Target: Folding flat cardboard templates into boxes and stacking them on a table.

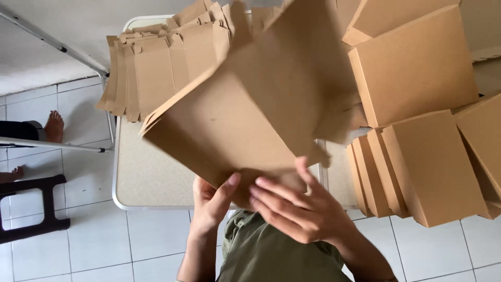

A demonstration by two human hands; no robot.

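I hold a large brown cardboard box blank [245, 109], partly folded, above the table. My left hand [211, 201] grips its near edge from below, thumb on the face. My right hand [295, 206] is spread against the same near edge, fingers pressing on the card. The blank is blurred from motion and hides much of the table behind it.
A pile of flat unfolded cardboard blanks [151, 68] lies at the table's far left. Several folded brown boxes [417, 156] stand stacked at the right. The speckled table [146, 177] has a white rim. Another person's bare feet [52, 125] and a black stool [31, 206] are on the tiled floor, left.
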